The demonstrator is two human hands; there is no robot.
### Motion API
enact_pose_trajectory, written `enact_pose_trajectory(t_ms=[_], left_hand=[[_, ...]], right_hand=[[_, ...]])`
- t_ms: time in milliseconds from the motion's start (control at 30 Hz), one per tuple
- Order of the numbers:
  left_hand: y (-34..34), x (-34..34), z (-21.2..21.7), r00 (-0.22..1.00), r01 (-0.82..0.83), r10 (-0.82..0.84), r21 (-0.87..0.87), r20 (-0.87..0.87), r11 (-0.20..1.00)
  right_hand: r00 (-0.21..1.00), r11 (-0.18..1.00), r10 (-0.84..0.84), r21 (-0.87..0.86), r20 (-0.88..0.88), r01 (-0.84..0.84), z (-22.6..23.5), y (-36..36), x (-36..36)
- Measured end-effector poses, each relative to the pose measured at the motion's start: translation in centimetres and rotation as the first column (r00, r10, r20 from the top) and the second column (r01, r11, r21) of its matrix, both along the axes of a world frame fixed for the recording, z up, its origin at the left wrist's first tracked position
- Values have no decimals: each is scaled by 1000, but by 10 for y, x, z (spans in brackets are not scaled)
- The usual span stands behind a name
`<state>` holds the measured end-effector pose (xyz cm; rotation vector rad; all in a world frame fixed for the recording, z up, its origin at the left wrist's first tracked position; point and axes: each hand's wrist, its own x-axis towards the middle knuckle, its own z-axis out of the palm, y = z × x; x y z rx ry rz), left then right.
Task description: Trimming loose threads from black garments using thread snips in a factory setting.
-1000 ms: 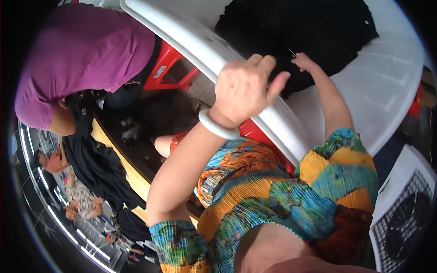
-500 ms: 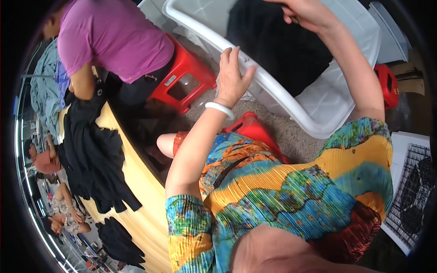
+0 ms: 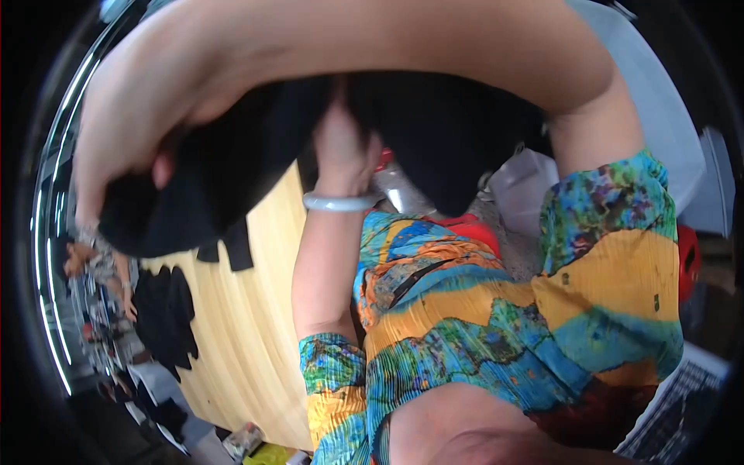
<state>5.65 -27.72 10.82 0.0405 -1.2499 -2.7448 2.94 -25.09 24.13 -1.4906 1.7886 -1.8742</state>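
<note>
A dark black cloth (image 3: 256, 155) hangs in folds across the upper middle; its exact kind is not plain. My right arm arches over the top of the view to the left. At its end my right hand (image 3: 116, 147), blurred, is closed on the cloth's left part. My left hand (image 3: 341, 159), a pale bangle (image 3: 339, 203) on its wrist, reaches up among the folds and touches them. Its fingers are smeared and partly hidden, so their grip is not plain. Another fold (image 3: 453, 155) of the cloth droops to the right of my left hand.
A light wooden table (image 3: 260, 310) stands at left, with black garments (image 3: 164, 314) on it. Beyond it sits another person (image 3: 101, 267). The white tub (image 3: 651, 85) is at upper right, partly hidden by my arm. A red stool (image 3: 473, 230) shows below the cloth.
My right arm has swung from over the tub to the left, bringing black cloth with it. My left hand, earlier open and bare, is now among the folds. The view has shifted.
</note>
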Motion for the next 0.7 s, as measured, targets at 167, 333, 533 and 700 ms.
enact_pose_trajectory(t_ms=[167, 333, 533, 700], left_hand=[[-113, 42, 13, 789, 497, -321, 236, -524, 835], [-213, 111, -5, 910, 117, -11, 231, -415, 966], [-179, 209, 6, 910, -201, 245, 160, -334, 966], [-43, 320, 1, 832, -494, 491, 55, -258, 868]], right_hand=[[958, 941, -233, 208, -170, 266, 3, 39, -13], [947, 963, 64, 231, 315, -142, -133, 128, 47], [821, 900, 385, 26, 421, -435, -88, -40, 40], [582, 726, 656, -191, 480, -660, -65, -93, 48]])
